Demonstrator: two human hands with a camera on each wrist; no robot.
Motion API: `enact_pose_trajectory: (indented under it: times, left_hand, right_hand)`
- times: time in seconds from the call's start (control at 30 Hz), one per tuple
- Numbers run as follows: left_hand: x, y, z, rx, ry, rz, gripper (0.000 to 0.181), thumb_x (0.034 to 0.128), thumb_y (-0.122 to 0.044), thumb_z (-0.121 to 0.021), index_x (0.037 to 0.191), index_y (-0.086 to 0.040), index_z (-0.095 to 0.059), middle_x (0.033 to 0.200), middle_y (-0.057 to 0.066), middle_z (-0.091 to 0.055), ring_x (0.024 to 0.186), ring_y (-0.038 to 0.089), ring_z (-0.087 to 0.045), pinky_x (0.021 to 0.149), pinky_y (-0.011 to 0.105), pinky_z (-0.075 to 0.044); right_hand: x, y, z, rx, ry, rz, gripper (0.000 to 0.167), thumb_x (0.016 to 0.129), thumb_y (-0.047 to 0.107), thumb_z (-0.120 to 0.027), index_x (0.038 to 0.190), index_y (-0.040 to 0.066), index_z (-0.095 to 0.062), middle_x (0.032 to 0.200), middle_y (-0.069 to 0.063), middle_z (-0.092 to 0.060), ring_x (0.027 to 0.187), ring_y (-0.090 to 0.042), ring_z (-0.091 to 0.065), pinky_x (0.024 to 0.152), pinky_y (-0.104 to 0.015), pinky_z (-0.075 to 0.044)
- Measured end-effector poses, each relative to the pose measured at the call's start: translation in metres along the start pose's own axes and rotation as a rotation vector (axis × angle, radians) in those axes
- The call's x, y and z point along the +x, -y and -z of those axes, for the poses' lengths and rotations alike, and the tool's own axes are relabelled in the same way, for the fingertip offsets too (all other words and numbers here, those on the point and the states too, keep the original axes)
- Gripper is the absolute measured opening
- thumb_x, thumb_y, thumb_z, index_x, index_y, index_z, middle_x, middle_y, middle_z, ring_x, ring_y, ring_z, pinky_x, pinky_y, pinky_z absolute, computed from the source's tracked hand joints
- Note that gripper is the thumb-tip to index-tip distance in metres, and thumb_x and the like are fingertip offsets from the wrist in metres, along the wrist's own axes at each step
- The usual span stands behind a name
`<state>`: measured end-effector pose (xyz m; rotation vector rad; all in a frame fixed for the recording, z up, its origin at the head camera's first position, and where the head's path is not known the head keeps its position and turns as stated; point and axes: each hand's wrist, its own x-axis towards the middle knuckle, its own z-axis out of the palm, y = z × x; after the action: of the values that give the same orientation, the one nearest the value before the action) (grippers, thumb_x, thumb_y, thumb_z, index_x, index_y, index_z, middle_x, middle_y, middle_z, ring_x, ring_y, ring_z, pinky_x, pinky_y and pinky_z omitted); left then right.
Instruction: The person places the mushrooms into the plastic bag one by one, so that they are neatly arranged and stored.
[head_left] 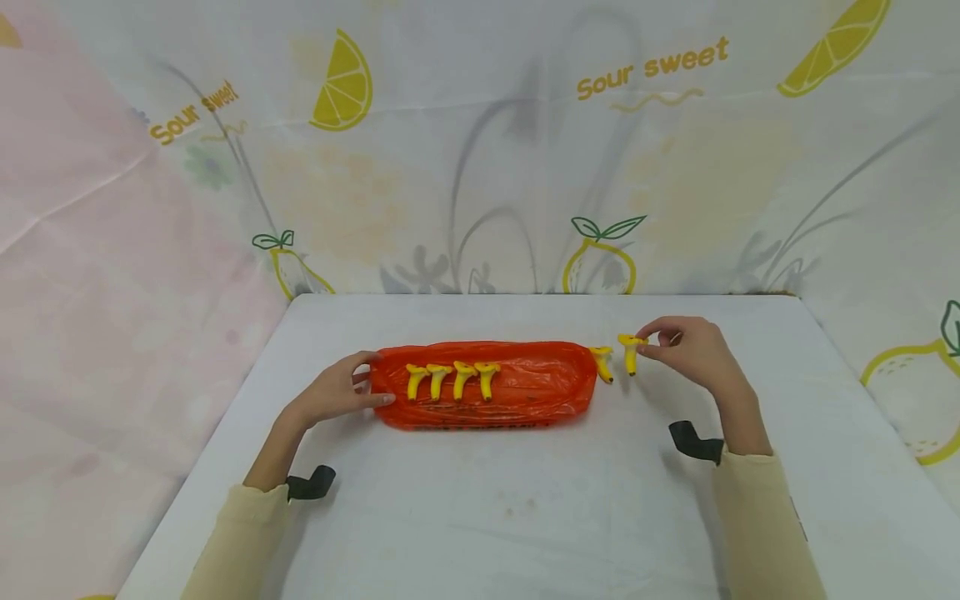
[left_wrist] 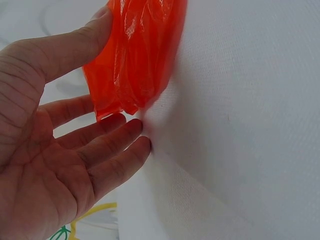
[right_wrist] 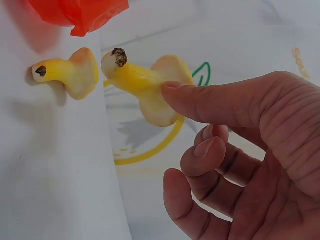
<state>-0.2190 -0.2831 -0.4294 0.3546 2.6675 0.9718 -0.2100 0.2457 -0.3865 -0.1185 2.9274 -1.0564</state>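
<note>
In the head view, a long red plastic bag [head_left: 532, 387] lies across the white table. Four-ish is avoided here: several yellow toy mushrooms [head_left: 462, 381] stand in a row on its left half. My left hand [head_left: 337, 390] holds the bag's left end, thumb on top and fingers around the far side; the left wrist view shows the thumb [left_wrist: 75, 50] against the red plastic. Between thumb and forefinger, my right hand [head_left: 693, 354] pinches a yellow mushroom [right_wrist: 132, 80] by its cap, stem pointing away from the palm. Another mushroom [head_left: 602, 364] lies at the bag's right end.
The white tabletop [head_left: 487, 508] extends in front of the bag. A patterned cloth [head_left: 480, 150] with lemon prints hangs behind and at the sides. Each wrist carries a black mount [head_left: 693, 442].
</note>
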Motion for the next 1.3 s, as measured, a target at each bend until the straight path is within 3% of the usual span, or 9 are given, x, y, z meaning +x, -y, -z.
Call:
enact_pose_trajectory:
  times: [0.3,0.67,1.3]
  left_hand:
    - [0.0,0.001,-0.001,0.006,0.0,0.004,0.085,0.0817,-0.043,-0.079,0.144,0.0,-0.04,0.146,0.024,-0.042,0.13,0.044,-0.045,0.097,0.053,-0.048]
    - [0.0,0.001,-0.001,0.01,-0.005,-0.002,0.084,0.0816,-0.041,-0.079,0.143,0.0,-0.04,0.145,0.024,-0.043,0.129,0.044,-0.045,0.097,0.052,-0.049]
    - [0.0,0.003,-0.002,-0.003,-0.01,-0.008,0.082,0.0819,-0.041,-0.079,0.143,0.0,-0.041,0.145,0.023,-0.043,0.13,0.043,-0.045,0.097,0.052,-0.048]
  right_hand:
    - [-0.006,0.01,0.006,0.093,-0.02,0.008,0.027,0.089,0.029,-0.074,0.106,0.009,-0.072,0.086,-0.009,-0.049,0.077,-0.025,-0.051,0.056,-0.029,-0.042]
    - [-0.003,0.019,-0.002,0.264,-0.054,0.097,0.025,0.088,0.026,-0.077,0.103,0.007,-0.073,0.079,-0.01,-0.047,0.064,-0.019,-0.053,0.054,-0.029,-0.048]
    - [0.009,0.04,-0.022,0.36,0.027,0.113,0.027,0.088,0.023,-0.077,0.106,0.004,-0.072,0.079,-0.011,-0.045,0.069,-0.022,-0.053,0.058,-0.028,-0.052]
